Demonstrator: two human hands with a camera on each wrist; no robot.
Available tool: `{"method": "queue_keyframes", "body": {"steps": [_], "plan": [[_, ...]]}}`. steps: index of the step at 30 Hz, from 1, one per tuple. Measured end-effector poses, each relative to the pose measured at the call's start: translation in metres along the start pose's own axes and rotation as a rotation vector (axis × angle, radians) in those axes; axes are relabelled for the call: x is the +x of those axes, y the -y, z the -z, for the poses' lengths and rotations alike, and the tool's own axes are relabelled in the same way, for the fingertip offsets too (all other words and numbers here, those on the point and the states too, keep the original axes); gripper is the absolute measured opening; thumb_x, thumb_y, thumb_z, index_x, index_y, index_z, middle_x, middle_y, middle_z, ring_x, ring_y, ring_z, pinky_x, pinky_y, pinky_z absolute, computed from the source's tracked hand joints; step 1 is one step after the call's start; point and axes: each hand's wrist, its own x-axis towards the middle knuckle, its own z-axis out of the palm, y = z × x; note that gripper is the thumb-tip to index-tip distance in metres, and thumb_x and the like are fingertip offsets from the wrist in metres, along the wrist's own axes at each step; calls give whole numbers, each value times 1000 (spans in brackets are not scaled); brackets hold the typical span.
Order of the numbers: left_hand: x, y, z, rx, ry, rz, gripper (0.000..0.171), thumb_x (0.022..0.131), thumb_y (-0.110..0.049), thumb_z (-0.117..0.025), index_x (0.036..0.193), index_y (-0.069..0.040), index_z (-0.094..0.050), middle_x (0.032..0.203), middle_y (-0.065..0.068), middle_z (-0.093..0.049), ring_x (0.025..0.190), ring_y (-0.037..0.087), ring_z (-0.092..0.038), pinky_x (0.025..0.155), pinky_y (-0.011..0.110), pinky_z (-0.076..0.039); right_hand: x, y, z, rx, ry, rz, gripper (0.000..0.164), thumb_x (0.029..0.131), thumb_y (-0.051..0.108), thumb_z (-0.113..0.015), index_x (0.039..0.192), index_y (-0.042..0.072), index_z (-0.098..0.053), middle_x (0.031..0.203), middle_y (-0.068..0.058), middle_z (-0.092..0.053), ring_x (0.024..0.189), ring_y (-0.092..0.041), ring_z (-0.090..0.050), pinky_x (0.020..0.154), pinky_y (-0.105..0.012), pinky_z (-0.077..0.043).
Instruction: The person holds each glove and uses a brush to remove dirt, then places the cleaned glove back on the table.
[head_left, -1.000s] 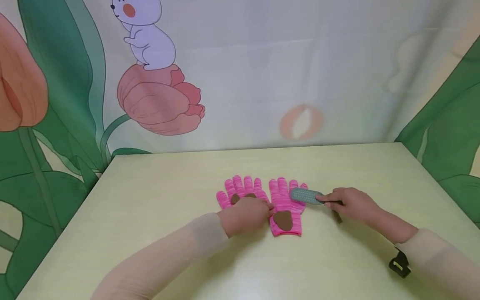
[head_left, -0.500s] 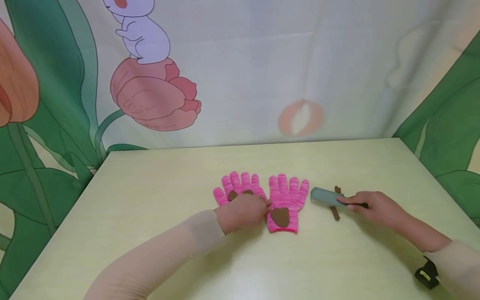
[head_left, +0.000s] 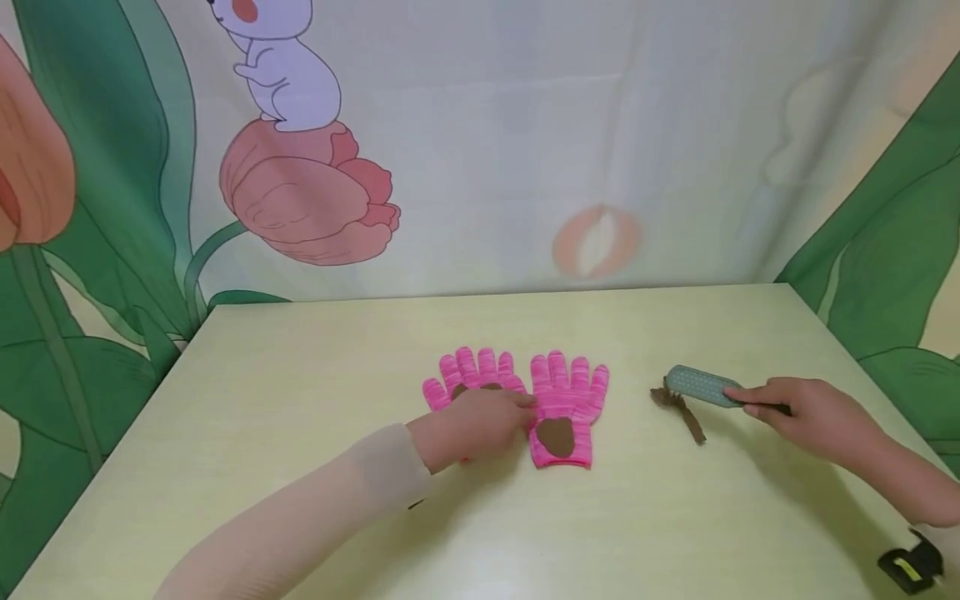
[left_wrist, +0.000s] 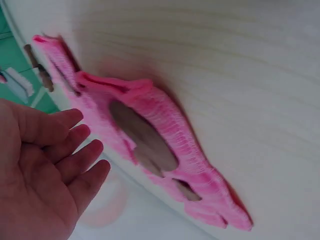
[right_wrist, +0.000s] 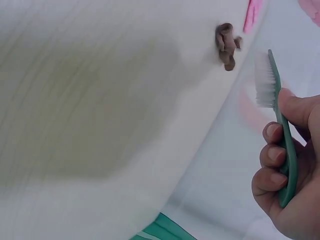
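Observation:
Two pink gloves with brown patches lie flat side by side, fingers away from me. My left hand (head_left: 483, 425) is over the left glove (head_left: 468, 371), hiding much of it, its fingertips right at the edge of the right glove (head_left: 562, 408). In the left wrist view those fingers are loosely bent with nothing in them. My right hand (head_left: 806, 417) grips a brush (head_left: 701, 386) by its green handle; white bristles (right_wrist: 265, 82) show in the right wrist view. Under the brush head, a crumpled brown strip (head_left: 686, 417) is on the table.
The pale table (head_left: 322, 367) ends at a curtain (head_left: 480, 167) printed with flowers, leaves and a white animal. A black strap device (head_left: 911, 562) is on the right wrist. A thin dark mark shows beside the left sleeve (head_left: 315, 500).
My right hand has moved the brush rightward, off the right glove and over the brown strip. That strip now lies bent and bunched at its far end. The left hand stays by the gloves.

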Motion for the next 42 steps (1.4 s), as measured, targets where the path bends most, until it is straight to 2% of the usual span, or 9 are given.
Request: {"method": "queue_keyframes", "body": {"steps": [7,13,17,21,24,27,30,33,42], "plan": [[-29,-13,-6,131,-49,-70,39,103,-13,-55,142,-16,-63,150,-2,-60,143,16,-54,117,30,-47,2,14,-1,-1,-24,33,33,92,10,-73,125,6,-74,72,8,-54,59,2,-29,53,-20,-30],[-34,-21,-17,132,-41,-72,48,100,-9,-56,148,-15,-56,157,-1,-53,148,17,-48,121,30,-42,14,51,-12,17,23,86,33,92,12,-73,124,13,-75,69,10,-45,56,0,-29,52,-19,-28],[-33,-23,-22,95,-26,-52,48,102,-11,-53,150,-16,-53,161,-2,-48,152,17,-43,123,32,-40,26,80,-22,38,44,165,33,91,14,-75,123,20,-76,85,3,-70,71,-13,-65,57,-20,-41],[-35,-25,-24,84,-29,-41,45,105,-15,-52,149,-17,-54,160,-1,-49,151,17,-44,122,32,-41,36,104,-34,46,48,263,32,91,15,-75,122,22,-77,89,6,-74,86,-17,-72,84,-39,-58],[-35,-26,-26,99,-53,-38,42,106,-18,-51,147,-18,-57,158,0,-51,149,19,-47,121,33,-42,41,117,-42,56,52,267,32,92,16,-74,123,24,-77,73,16,-58,65,1,-47,100,-62,-50],[-35,-25,-27,109,-70,-40,40,106,-19,-53,146,-20,-59,156,1,-53,148,19,-49,120,33,-44,46,126,-49,48,37,244,31,93,18,-74,123,26,-77,72,17,-56,61,4,-38,97,-72,-43],[-34,-25,-26,120,-63,-47,40,105,-18,-54,144,-22,-60,156,-1,-53,148,18,-48,119,32,-45,49,131,-53,65,40,242,30,94,17,-73,123,24,-77,76,12,-63,60,2,-39,84,-47,-53],[-32,-23,-25,115,-46,-54,41,104,-16,-55,144,-23,-60,157,-2,-51,149,17,-47,118,32,-45,52,134,-57,71,40,268,30,94,15,-72,124,20,-76,88,3,-73,61,2,-39,58,-21,-40],[-23,-13,-24,145,-67,-67,39,104,-16,-56,141,-26,-63,151,-6,-58,144,17,-52,110,34,-53,54,137,-59,2,9,302,30,94,14,-72,123,20,-77,99,-4,-78,62,0,-42,52,-16,-34]]}}
